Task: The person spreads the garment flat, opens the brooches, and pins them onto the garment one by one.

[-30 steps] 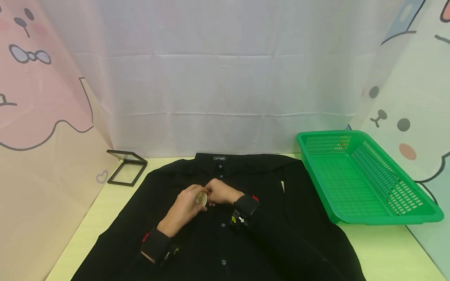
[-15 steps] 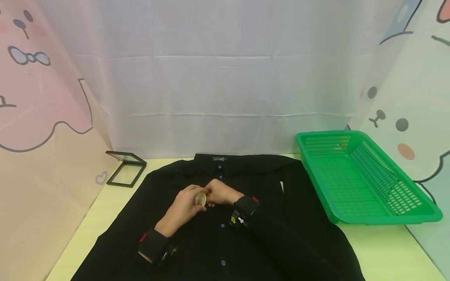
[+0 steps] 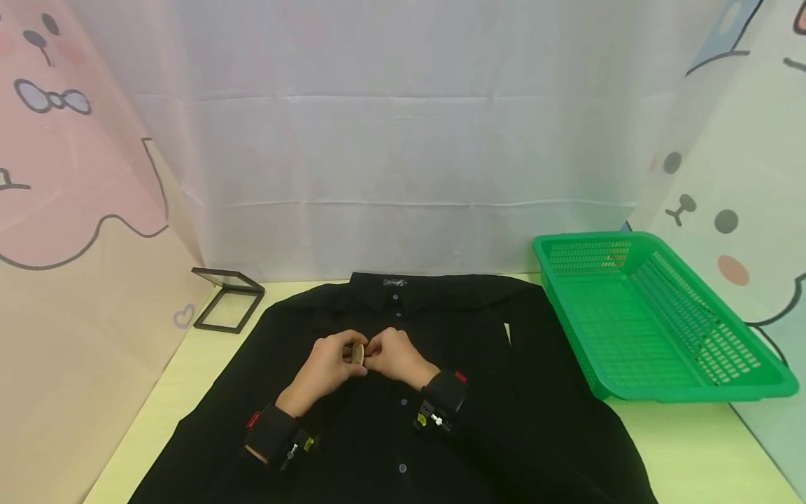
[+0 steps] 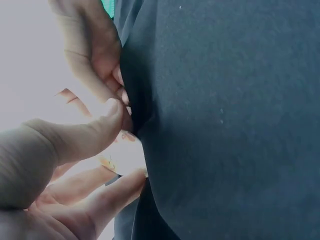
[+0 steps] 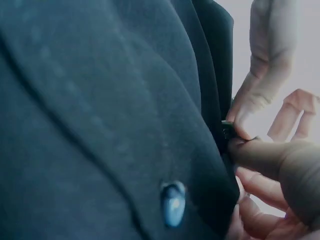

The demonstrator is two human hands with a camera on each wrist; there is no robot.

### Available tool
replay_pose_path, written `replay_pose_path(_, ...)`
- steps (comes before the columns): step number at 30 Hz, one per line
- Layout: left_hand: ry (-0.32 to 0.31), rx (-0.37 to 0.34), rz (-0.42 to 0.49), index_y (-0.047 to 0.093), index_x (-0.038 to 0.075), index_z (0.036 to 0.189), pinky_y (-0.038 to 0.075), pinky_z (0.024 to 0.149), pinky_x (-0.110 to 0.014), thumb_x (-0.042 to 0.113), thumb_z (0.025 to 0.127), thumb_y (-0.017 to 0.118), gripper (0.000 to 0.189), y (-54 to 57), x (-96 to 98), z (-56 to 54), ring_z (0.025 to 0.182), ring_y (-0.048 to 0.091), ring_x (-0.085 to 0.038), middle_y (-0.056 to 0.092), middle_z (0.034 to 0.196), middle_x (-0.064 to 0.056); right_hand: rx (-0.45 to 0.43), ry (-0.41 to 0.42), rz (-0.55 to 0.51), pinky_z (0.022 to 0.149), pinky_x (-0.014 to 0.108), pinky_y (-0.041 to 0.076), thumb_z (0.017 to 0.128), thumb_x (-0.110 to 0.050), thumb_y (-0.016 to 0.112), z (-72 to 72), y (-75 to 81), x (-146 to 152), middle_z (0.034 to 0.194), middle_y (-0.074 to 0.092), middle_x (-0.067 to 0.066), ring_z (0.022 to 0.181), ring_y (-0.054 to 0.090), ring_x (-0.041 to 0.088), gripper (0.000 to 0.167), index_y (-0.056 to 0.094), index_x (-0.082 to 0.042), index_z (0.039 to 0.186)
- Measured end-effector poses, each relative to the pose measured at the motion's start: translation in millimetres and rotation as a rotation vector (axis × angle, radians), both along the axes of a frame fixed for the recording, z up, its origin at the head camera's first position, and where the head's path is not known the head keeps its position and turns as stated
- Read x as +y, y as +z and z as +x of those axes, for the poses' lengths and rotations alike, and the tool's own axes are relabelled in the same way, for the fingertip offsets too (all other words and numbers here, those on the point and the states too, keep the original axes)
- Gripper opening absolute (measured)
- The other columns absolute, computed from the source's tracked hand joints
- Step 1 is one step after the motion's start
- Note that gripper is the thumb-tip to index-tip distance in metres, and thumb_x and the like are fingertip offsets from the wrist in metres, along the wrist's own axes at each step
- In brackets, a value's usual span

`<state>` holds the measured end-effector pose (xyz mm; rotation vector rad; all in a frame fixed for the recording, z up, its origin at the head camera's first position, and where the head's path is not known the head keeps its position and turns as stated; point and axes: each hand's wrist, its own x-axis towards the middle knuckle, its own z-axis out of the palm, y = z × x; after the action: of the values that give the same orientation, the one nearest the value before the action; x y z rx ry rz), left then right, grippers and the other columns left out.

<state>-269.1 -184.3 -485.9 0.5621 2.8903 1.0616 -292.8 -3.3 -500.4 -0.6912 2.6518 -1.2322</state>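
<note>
A black button-up shirt (image 3: 453, 315) lies spread on the table, collar toward the back wall. Over its button placket, my left hand (image 3: 330, 360) holds a small round gold-coloured disc (image 3: 357, 353), like a badge, by its edges between thumb and fingers. It stands nearly edge-on in the head view, its pale face (image 4: 127, 155) glaring in the left wrist view. My right hand (image 3: 397, 355) is close against its right side, thumb and finger pinching at a small dark piece (image 5: 228, 130) by the cloth. Fingers partly hide that piece. A shirt button (image 5: 173, 204) shows nearby.
An open black-framed case (image 3: 229, 308) with a clear, raised lid stands at the back left. A green plastic basket (image 3: 569, 329) stands at the right, beside the shirt's sleeve. Printed curtains close off the back and both sides of the pale table (image 3: 699, 434).
The disc has turned from showing its round face to nearly edge-on. My right hand has shifted slightly right, its wrist lower; my left fingers have spread a little around the disc.
</note>
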Motion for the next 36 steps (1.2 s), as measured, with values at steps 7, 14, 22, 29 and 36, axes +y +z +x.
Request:
replay_pose_path(7, -0.032, -0.069, 0.080, 0.070, 0.008, 0.122, 0.062, 0.084, -0.033, 0.000, 0.081, 0.085, 0.045, -0.7, -4.2, -3.7, 0.110, 0.073, -0.034, 0.071, 0.123, -0.013, -0.004, -0.063, 0.099, 0.079, 0.040, 0.051, 0.089, -0.021, 0.082, 8.5, 4.8, -1.5, 0.087, 0.079, -0.002, 0.078, 0.067, 0.015, 0.010, 0.083, -0.013, 0.095)
replay_pose_path(14, -0.033, -0.134, 0.144, 0.068, 0.003, 0.125, 0.062, 0.084, -0.034, -0.007, 0.083, 0.080, 0.045, 1.7, -6.5, -5.9, 0.114, 0.070, -0.042, 0.067, 0.129, -0.020, -0.009, -0.086, 0.081, 0.082, 0.046, 0.048, 0.090, -0.018, 0.080, 13.3, 5.8, -1.1, 0.093, 0.080, -0.001, 0.086, 0.070, 0.020, 0.012, 0.084, -0.013, 0.100)
replay_pose_path(22, 0.063, -0.146, 0.189, 0.070, 0.004, 0.119, 0.064, 0.079, -0.037, -0.004, 0.078, 0.086, 0.045, 0.4, -1.4, -6.8, 0.106, 0.074, -0.036, 0.070, 0.121, -0.016, 0.060, -0.140, -0.033, 0.056, 0.018, 0.050, 0.089, -0.013, 0.080, 16.2, 0.0, -1.7, 0.091, 0.080, 0.004, 0.062, 0.062, 0.002, 0.007, 0.084, -0.008, 0.092)
replay_pose_path(29, 0.102, -0.151, 0.210, 0.071, 0.005, 0.117, 0.064, 0.078, -0.037, -0.003, 0.076, 0.088, 0.045, -0.8, -0.7, -8.0, 0.103, 0.076, -0.035, 0.070, 0.120, -0.015, 0.083, -0.039, -0.016, 0.053, 0.013, 0.046, 0.092, -0.007, 0.076, 13.7, -1.7, -0.8, 0.094, 0.080, 0.008, 0.054, 0.053, -0.002, 0.009, 0.084, -0.005, 0.096)
replay_pose_path(36, 0.092, -0.137, 0.201, 0.070, 0.006, 0.118, 0.064, 0.079, -0.037, -0.003, 0.077, 0.087, 0.045, -5.1, 0.0, -8.9, 0.103, 0.075, -0.035, 0.069, 0.122, -0.016, 0.103, -0.008, 0.037, 0.055, 0.015, 0.044, 0.092, -0.009, 0.076, 11.4, -2.5, 0.2, 0.086, 0.080, 0.002, 0.055, 0.050, -0.002, 0.009, 0.085, -0.009, 0.093)
